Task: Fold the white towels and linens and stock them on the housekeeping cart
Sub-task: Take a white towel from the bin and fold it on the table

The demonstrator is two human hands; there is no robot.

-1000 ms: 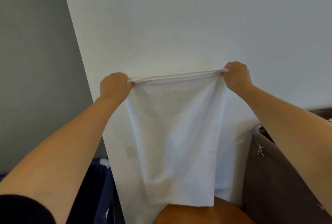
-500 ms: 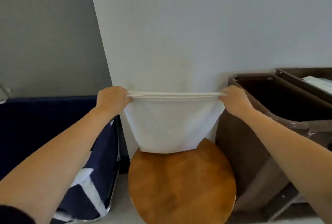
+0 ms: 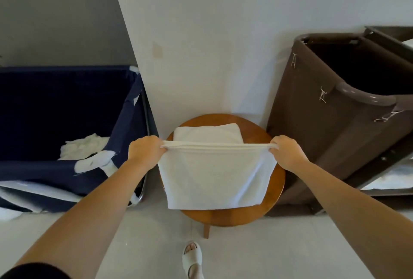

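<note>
I hold a white towel [image 3: 214,180] stretched by its doubled top edge over a round wooden stool [image 3: 277,180]. My left hand [image 3: 146,151] pinches the left corner and my right hand [image 3: 287,151] pinches the right corner. The towel's far part lies flat on the stool's seat, and the near part hangs toward me over the front of the seat. The brown housekeeping cart [image 3: 335,122] stands to the right of the stool, its bag open at the top.
A navy laundry bin [image 3: 67,167] on a metal frame stands to the left, with crumpled white linen [image 3: 82,146] inside. White linens [image 3: 391,180] lie on the cart's lower shelf. A white wall corner rises behind the stool. My sandalled foot [image 3: 192,258] stands on pale floor tiles.
Both hands have lowered the towel from chest height against the wall onto the stool. The far part now lies on the seat. The view has tilted down.
</note>
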